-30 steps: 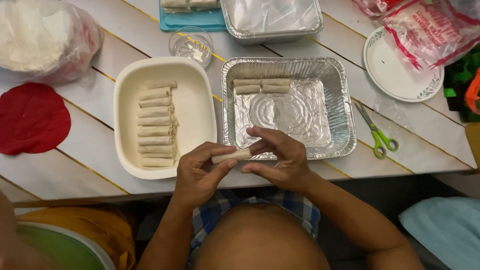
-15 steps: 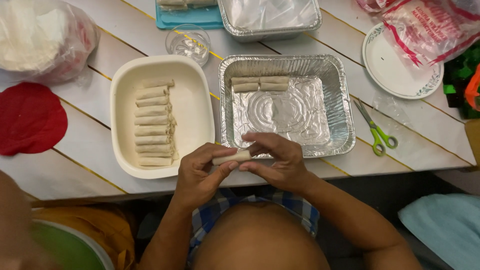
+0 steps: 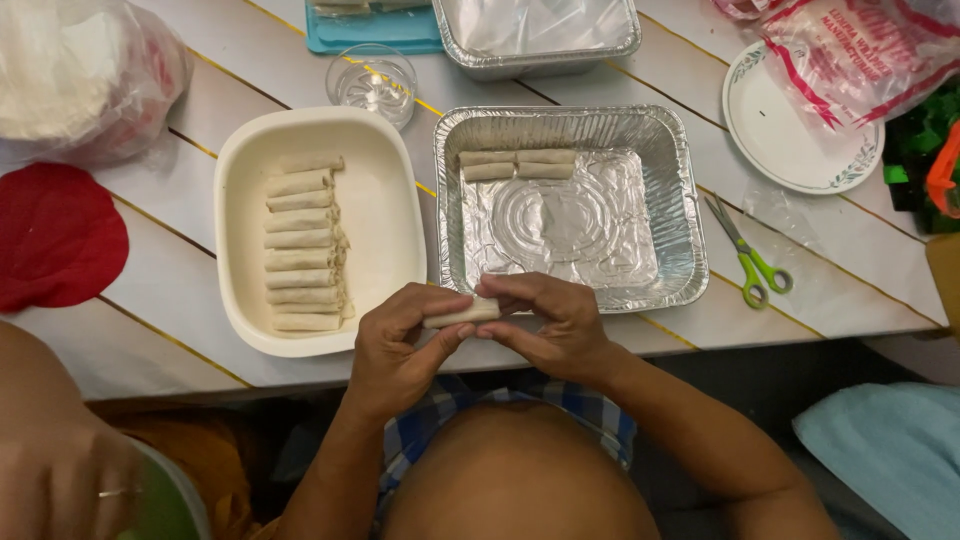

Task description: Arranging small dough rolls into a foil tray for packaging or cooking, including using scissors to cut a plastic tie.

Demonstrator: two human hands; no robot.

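Now | pale roll [image 3: 462, 313] between both hands | left hand [image 3: 400, 350], right hand [image 3: 550, 325] pinch its ends

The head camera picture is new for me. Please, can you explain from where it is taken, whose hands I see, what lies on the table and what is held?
The camera sits on a person's head and looks down, so the two bare hands at the bottom centre are that person's own. The left hand and the right hand hold one small pale roll between their fingers, above the table's near edge. On the white plank table stand a cream dish with a row of similar rolls and a foil tray with a few rolls at its far end. Green scissors, a glass and a paper plate lie nearby. At the bottom left is another person's hand.
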